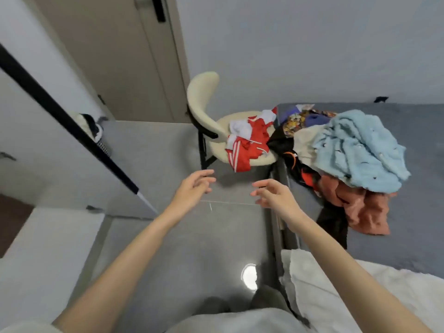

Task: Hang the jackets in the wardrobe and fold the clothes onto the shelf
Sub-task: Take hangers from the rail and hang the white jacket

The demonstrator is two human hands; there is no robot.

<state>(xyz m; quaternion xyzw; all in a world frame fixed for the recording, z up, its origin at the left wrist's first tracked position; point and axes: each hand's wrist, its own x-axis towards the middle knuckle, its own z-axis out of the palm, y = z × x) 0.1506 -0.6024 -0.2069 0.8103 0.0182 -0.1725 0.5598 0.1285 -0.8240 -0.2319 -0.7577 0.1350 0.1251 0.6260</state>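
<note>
A red and white striped garment [247, 143] lies crumpled on the seat of a cream chair [204, 102]. To its right a heap of clothes sits on the grey bed [413, 212]: a fluffy light blue piece [360, 150] on top, a salmon piece [365, 207] below, black and patterned items between. My left hand [194, 188] and my right hand [274, 193] reach forward over the floor, just short of the chair. Both have relaxed fingers and hold nothing.
A wardrobe door with a black edge [72, 131] stands open at the left, with dark and white clothing [91, 126] behind it. A closed beige door [125, 58] is at the back. A white blanket [348, 292] lies on the bed's near end. Grey floor [180, 248] lies below.
</note>
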